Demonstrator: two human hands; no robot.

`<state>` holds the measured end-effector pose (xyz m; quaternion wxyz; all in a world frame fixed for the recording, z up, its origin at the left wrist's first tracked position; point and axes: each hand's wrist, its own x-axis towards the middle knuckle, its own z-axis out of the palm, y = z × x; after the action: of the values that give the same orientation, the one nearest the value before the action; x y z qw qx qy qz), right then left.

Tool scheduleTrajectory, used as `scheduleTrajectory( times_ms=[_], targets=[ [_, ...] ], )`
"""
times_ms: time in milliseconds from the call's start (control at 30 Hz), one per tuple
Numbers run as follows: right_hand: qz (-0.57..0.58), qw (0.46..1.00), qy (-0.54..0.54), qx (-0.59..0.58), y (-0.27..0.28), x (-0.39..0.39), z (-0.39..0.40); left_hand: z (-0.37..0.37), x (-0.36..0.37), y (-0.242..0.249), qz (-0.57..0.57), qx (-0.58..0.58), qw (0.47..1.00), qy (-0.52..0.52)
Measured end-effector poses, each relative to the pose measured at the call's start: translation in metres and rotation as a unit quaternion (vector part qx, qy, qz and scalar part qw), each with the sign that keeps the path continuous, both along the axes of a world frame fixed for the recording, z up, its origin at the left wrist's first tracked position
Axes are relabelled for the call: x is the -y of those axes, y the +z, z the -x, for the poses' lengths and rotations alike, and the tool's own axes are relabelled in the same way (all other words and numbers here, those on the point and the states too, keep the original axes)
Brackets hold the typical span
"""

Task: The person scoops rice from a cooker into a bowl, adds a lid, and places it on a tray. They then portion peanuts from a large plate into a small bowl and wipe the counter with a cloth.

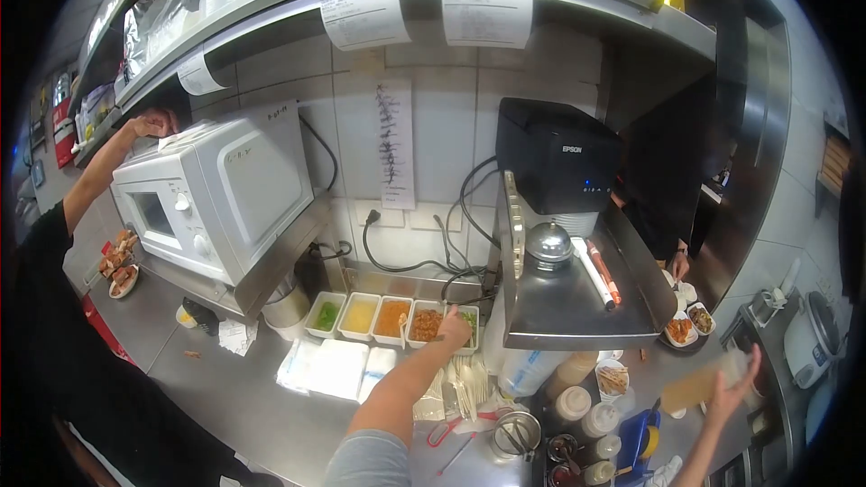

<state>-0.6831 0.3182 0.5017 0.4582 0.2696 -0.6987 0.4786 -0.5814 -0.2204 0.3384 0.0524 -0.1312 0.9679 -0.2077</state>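
Observation:
My left hand, at the end of a grey sleeve, reaches to the row of topping containers by the wall. Its fingers are closed at the edge of the container of reddish-brown crumbled topping; what they grip is hidden. Beside it lies a container of chopped green topping. To the left stand containers of orange bits, yellow bits and green pieces. At right, my right hand is round a tilted bottle with light-brown contents, partly blurred.
Another person's hand rests on top of the white microwave. A black printer and a bell occupy a metal shelf. Below are sauce bottles, plastic cutlery and red scissors. A co-worker's hand is near plated food.

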Motion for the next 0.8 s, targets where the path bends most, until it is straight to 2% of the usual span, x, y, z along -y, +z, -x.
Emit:
scheduleTrajectory(
  times_ms=[33, 100, 167, 200, 233, 267, 333, 367, 400, 433, 467, 533, 567, 633, 667, 733, 767, 800],
  targets=[
    [0.01, 1.0, -0.012, 0.002, 0.004, -0.016, -0.009, 0.0, 0.008, -0.009, 0.0, -0.025, 0.999, -0.026],
    [0.036, 0.994, -0.107, 0.003, 0.0, -0.066, -0.012, -0.005, 0.015, -0.013, 0.0, -0.048, 0.997, -0.053],
    [0.12, 0.97, -0.212, 0.025, -0.007, -0.105, -0.027, -0.015, 0.016, -0.005, -0.046, -0.109, 0.991, -0.056],
    [-0.035, 0.933, -0.348, -0.089, -0.045, -0.16, -0.014, -0.018, 0.018, -0.004, -0.045, -0.105, 0.992, -0.061],
    [0.217, 0.95, -0.224, 0.001, -0.043, -0.155, -0.03, -0.021, 0.019, -0.003, -0.036, -0.131, 0.99, -0.038],
    [0.452, 0.884, -0.085, 0.084, -0.037, -0.148, -0.051, -0.022, 0.016, 0.001, -0.029, -0.156, 0.987, -0.019],
    [0.392, 0.9, -0.143, 0.13, -0.078, -0.177, -0.063, -0.036, 0.01, 0.016, -0.104, -0.192, 0.976, 0.009],
    [0.299, 0.919, -0.203, 0.159, -0.101, -0.194, -0.068, -0.047, 0.0, 0.033, -0.123, -0.189, 0.974, 0.027],
    [0.091, 0.919, -0.362, 0.128, -0.115, -0.195, -0.079, -0.059, -0.011, 0.051, -0.14, -0.182, 0.972, 0.043],
    [0.062, 0.931, -0.334, 0.135, -0.126, -0.195, -0.088, -0.073, -0.019, 0.053, -0.173, -0.311, 0.934, -0.001],
    [0.052, 0.931, -0.337, 0.13, -0.143, -0.201, -0.086, -0.086, -0.033, 0.07, -0.223, -0.319, 0.921, 0.027],
    [0.028, 0.939, -0.305, 0.155, -0.145, -0.188, -0.094, -0.108, -0.048, 0.077, -0.391, -0.29, 0.871, 0.059],
    [0.019, 0.944, -0.277, 0.18, -0.151, -0.187, -0.089, -0.122, -0.064, 0.089, -0.469, -0.267, 0.838, 0.086],
    [0.003, 0.949, -0.272, 0.158, -0.161, -0.186, -0.072, -0.149, -0.103, 0.109, -0.593, -0.228, 0.756, 0.154],
    [0.006, 0.948, -0.274, 0.16, -0.166, -0.188, -0.062, -0.16, -0.124, 0.12, -0.641, -0.216, 0.711, 0.193],
    [0.007, 0.953, -0.234, 0.19, -0.178, -0.195, -0.039, -0.174, -0.172, 0.143, -0.678, -0.176, 0.665, 0.259],
    [0.008, 0.954, -0.229, 0.194, -0.184, -0.2, -0.026, -0.176, -0.194, 0.154, -0.674, -0.178, 0.666, 0.264],
    [-0.023, 0.955, -0.229, 0.187, -0.191, -0.206, -0.014, -0.177, -0.215, 0.163, -0.734, -0.155, 0.594, 0.292]
  ],
)
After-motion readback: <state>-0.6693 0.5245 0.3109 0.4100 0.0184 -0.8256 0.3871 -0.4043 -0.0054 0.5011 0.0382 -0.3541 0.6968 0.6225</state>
